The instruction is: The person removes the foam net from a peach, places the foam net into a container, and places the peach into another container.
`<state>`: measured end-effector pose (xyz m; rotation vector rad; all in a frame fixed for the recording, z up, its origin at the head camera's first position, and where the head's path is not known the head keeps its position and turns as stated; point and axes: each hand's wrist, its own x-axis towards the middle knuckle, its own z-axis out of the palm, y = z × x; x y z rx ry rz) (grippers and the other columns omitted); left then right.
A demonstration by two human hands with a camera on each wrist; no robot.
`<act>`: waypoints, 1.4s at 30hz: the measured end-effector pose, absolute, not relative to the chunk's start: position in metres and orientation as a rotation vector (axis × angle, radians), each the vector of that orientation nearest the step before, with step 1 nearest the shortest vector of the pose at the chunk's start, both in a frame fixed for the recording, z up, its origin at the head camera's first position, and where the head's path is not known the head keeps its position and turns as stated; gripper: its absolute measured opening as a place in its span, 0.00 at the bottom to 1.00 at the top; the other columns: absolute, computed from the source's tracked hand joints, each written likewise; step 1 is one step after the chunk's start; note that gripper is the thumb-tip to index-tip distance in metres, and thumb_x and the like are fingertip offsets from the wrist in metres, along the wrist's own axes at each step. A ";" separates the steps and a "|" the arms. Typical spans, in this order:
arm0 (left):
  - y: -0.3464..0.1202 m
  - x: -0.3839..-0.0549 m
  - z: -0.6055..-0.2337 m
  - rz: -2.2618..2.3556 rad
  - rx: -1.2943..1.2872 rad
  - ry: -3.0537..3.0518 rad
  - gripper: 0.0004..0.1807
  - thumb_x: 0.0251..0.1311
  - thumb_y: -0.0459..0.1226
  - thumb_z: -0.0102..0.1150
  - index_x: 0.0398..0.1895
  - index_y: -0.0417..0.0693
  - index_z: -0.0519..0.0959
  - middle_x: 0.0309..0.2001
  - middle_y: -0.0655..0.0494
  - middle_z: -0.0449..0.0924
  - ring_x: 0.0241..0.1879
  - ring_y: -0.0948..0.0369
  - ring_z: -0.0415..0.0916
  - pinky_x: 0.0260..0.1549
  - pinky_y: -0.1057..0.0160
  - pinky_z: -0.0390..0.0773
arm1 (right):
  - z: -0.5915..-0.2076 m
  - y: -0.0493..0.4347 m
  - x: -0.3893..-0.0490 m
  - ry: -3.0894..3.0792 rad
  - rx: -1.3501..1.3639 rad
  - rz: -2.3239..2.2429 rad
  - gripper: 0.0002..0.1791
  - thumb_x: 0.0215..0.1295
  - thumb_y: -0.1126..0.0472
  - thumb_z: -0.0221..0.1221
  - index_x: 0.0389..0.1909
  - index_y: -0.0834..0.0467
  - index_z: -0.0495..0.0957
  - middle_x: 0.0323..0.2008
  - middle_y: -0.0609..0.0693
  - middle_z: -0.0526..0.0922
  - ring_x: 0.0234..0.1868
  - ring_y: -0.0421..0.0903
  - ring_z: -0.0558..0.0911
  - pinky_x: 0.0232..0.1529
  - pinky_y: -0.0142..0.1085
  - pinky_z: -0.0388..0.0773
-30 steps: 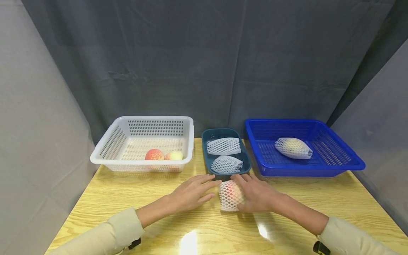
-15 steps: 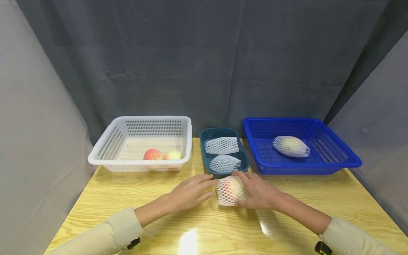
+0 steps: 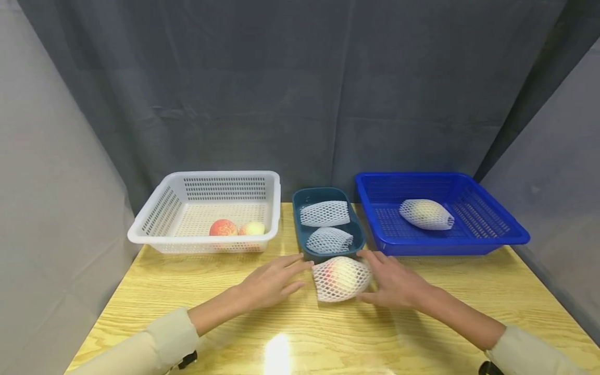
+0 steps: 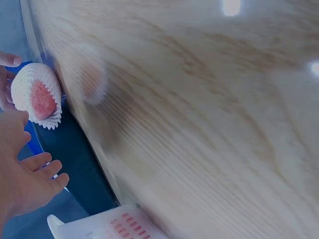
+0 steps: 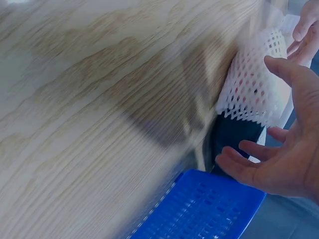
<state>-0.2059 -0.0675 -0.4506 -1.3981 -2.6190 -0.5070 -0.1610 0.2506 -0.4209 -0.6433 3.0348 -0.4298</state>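
A peach (image 3: pixel 344 276) in a white foam net sleeve (image 3: pixel 325 286) sits on the table between my hands, in front of the small teal tray. The sleeve covers the whole fruit, and its left end gapes. My left hand (image 3: pixel 269 284) is just left of the sleeve, fingers extended and apart from it. On the other side my right hand (image 3: pixel 396 278) has its thumb and fingers spread about the sleeve's right end; whether a fingertip touches it I cannot tell. In the right wrist view the right fingers (image 5: pixel 244 169) are loosely bent and hold nothing.
A white basket (image 3: pixel 161 239) with two bare peaches (image 3: pixel 223 227) stands at the left. The teal tray (image 3: pixel 300 219) holds two foam sleeves (image 3: pixel 325 213). In the blue basket (image 3: pixel 450 249) at the right lies a sleeved peach (image 3: pixel 426 214).
The right hand has drawn back rightward from the sleeve, and more of the sleeved peach shows. The sleeve now reaches over the fruit's right side. The left hand has shifted slightly left.
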 end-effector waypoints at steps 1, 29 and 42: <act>-0.070 -0.206 -0.451 -0.506 -1.384 -2.632 0.26 0.72 0.46 0.57 0.71 0.51 0.71 0.67 0.40 0.69 0.65 0.46 0.70 0.59 0.48 0.73 | -0.421 0.253 -0.160 3.041 -0.640 -0.425 0.51 0.50 0.41 0.74 0.69 0.59 0.63 0.59 0.66 0.73 0.54 0.68 0.76 0.47 0.62 0.78; -0.105 -0.198 -0.460 -0.555 -1.279 -2.719 0.28 0.71 0.44 0.59 0.71 0.48 0.70 0.67 0.36 0.68 0.63 0.42 0.69 0.58 0.44 0.74 | -0.432 0.244 -0.167 3.113 -0.959 -0.464 0.52 0.39 0.52 0.80 0.68 0.59 0.66 0.62 0.57 0.70 0.61 0.58 0.70 0.52 0.55 0.77; -0.106 -0.197 -0.459 -0.551 -1.266 -2.745 0.28 0.71 0.44 0.58 0.72 0.49 0.69 0.68 0.37 0.67 0.64 0.42 0.68 0.58 0.46 0.74 | -0.439 0.228 -0.172 3.053 -1.115 -0.420 0.48 0.43 0.54 0.78 0.68 0.55 0.67 0.63 0.54 0.68 0.59 0.57 0.71 0.42 0.47 0.82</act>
